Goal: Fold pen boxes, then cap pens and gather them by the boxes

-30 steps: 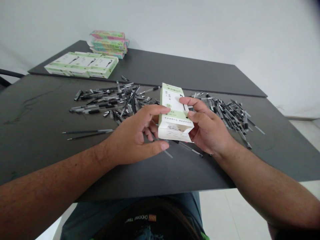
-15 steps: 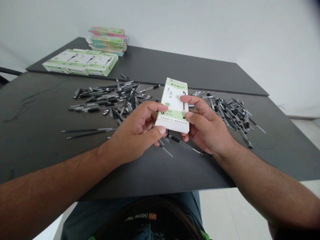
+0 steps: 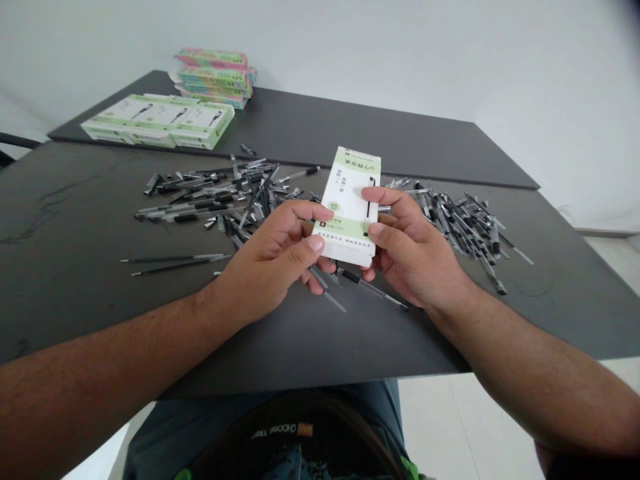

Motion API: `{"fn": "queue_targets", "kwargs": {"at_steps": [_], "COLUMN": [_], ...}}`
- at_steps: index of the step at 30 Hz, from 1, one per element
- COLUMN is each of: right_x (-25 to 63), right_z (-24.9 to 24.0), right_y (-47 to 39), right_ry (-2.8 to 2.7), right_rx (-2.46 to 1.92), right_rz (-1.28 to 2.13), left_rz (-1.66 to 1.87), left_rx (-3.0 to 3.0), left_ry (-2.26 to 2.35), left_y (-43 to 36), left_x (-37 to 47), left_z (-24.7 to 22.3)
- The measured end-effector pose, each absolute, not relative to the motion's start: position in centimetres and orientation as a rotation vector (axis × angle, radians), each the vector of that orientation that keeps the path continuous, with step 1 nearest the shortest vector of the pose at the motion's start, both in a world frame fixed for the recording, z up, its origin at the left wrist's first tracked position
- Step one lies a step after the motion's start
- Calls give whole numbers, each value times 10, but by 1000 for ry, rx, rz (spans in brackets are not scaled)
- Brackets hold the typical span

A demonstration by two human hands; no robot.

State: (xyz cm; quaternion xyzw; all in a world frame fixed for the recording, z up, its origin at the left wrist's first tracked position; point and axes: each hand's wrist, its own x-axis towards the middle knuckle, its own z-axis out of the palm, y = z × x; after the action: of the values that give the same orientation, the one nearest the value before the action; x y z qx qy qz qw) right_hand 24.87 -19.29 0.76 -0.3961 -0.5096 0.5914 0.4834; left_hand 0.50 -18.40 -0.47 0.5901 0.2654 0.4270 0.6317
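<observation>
Between my two hands, above the near middle of the table, is a small white and green pen box (image 3: 346,193) with a pen printed on its face. The box tilts, its near end low and facing me. My left hand (image 3: 280,257) grips its lower left corner, thumb at the near end and index finger on the face. My right hand (image 3: 413,243) pinches the right edge, with the underside fingers mostly hidden. Below and behind my hands lie loose pens and pen parts (image 3: 200,207), with another pile (image 3: 460,223) to the right.
Several similar green and white boxes (image 3: 157,120) lie flat at the back left. Behind them is a stack of pink and green boxes (image 3: 215,77). Two thin refills (image 3: 175,263) rest left of my left hand. The dark table's (image 3: 310,353) front edge is close to my lap.
The box has tipped slightly, its far end rising and its face turning more towards me. Both hands keep hold, with the left thumb shifted a little up and left.
</observation>
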Motion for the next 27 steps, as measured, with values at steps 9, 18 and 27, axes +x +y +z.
{"fn": "queue_targets", "kwargs": {"at_steps": [9, 18, 27], "right_x": [248, 248, 247], "right_z": [2, 1, 5], "right_y": [-191, -192, -193], "right_ry": [-1273, -1289, -1301], "right_rx": [-947, -932, -934], "right_rz": [1402, 1386, 1385], "left_rz": [996, 996, 994], "left_rx": [1426, 1519, 1522], "left_ry": [664, 665, 678], "left_y": [-183, -180, -183], "left_x": [7, 7, 9], "left_z": [-3, -1, 0]}}
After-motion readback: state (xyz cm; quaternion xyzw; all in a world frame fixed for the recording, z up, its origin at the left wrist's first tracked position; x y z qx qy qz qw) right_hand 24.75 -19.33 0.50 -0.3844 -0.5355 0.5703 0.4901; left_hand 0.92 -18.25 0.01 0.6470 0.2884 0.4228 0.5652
